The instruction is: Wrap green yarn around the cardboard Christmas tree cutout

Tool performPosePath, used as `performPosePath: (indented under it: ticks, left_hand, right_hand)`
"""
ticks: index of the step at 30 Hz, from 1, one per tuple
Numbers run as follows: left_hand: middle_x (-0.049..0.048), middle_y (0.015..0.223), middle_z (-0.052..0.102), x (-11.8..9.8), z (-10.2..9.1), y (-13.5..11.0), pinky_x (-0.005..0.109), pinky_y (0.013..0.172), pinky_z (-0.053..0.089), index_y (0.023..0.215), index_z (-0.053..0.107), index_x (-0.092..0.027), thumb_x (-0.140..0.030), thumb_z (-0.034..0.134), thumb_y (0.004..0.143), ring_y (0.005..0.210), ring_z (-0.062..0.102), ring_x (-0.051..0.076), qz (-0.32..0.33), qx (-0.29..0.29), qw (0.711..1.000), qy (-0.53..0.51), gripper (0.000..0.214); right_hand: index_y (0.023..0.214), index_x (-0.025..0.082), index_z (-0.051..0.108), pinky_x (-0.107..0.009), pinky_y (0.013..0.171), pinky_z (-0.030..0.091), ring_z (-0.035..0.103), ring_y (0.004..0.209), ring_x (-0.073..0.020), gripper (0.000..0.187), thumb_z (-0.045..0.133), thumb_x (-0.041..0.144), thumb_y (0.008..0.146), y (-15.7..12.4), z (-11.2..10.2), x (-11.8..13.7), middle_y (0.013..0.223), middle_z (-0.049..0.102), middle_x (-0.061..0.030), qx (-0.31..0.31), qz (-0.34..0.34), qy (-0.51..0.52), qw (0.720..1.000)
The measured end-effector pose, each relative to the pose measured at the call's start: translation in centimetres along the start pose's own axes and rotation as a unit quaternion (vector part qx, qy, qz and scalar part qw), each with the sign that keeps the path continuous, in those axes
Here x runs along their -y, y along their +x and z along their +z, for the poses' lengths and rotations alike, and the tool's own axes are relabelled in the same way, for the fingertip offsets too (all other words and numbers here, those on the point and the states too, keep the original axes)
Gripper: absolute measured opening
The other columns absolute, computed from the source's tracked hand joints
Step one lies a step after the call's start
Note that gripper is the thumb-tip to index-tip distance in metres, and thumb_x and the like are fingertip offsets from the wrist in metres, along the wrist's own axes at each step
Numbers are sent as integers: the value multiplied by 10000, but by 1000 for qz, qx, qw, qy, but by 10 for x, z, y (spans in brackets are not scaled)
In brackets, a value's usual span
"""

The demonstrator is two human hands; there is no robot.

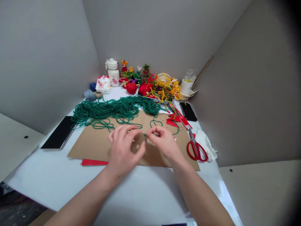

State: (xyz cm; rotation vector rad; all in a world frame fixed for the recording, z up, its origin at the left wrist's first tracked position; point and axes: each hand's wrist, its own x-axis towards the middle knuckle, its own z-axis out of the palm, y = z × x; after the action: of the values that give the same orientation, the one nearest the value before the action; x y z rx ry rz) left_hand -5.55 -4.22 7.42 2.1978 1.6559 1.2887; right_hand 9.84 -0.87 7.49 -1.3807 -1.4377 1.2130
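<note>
My left hand (124, 147) and right hand (162, 142) are close together over the middle of the cardboard sheet (94, 145), fingertips almost meeting. Between them I pinch a short stretch of green cord (145, 134). Each hand has its thumb and forefinger closed on it and the other fingers loosely curled. Only a small bit of the cord shows in the gap between my fingertips; the rest is hidden under my fingers.

Just beyond my hands a tangled heap (113, 110) of the same green stuff sprawls across the far edge of the cardboard, with a few loose loops trailing toward my right hand.

Red-handled scissors (196, 150) lie near my right wrist at the cardboard's right edge, beside a crumpled white tissue (208, 145). Red paper scraps (175, 120) sit further back on that side, next to a black phone (188, 111). A second dark phone (58, 133) lies on the white tabletop (70, 182) to my left.

At the back, against the wall, are a white bottle (113, 72), small decorated trees (131, 74) and a jumble of yellow and red pipe cleaners (166, 88).
</note>
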Motion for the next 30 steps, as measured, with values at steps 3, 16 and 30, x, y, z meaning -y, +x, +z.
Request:
performPosePath:
  ticks: [3,16,30]
  left_hand:
    - [87,1154,591,-9,6,-4,475,976,240,1022,566,-238,-259,622,731,1143,439,297,23,-3,998,51,297]
    - [100,1119,613,-1,17,-7,446,1008,211,1102,513,-215,-188,529,775,1126,490,259,34,28,998,37,329]
    - [82,1039,600,9,18,-7,426,942,372,1029,532,-208,-229,577,749,1006,536,237,38,23,999,-23,284]
  right_hand:
    - [695,171,582,-201,525,339,452,554,-89,68,572,236,675,1,1,-2,628,544,35,-10,-2,33,999]
    - [683,165,586,-197,490,311,406,509,-71,121,621,281,675,0,3,0,607,530,38,7,18,80,997]
    - [888,188,593,-205,469,267,332,491,-78,213,573,377,792,-1,-10,4,562,398,68,37,-21,11,999]
